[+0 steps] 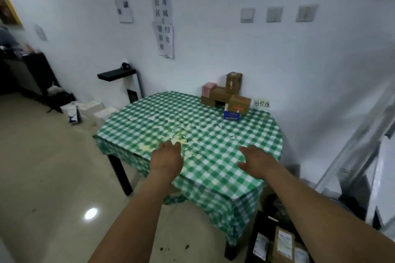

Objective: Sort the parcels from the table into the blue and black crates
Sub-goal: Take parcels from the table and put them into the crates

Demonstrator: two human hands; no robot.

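Both hands empty: left hand (167, 159) and right hand (257, 161) hover palm-down over the near part of the surface (213, 179), fingers loosely spread and gripping nothing. Left fingertips are over pale scraps (181, 134) on the checked cloth. The parcels (222, 95) sit stacked at the far edge against the wall, well apart from both hands. Step looks like the reach for the next parcel. To do it well: lean in and take from the top or front of the stack, not a bottom box. Likely picks are the upright box (234, 82) or the red-label box (239, 103). Steady the rest with the other hand so nothing topples. Count on surface: six parcels as far as I can tell, four brown, one pink box (209, 89), one blue box (232, 115). One black crate (255, 232) is on the floor at lower right beside the surface leg. It holds about three labelled parcels and is partly cut off. No blue crate in view.
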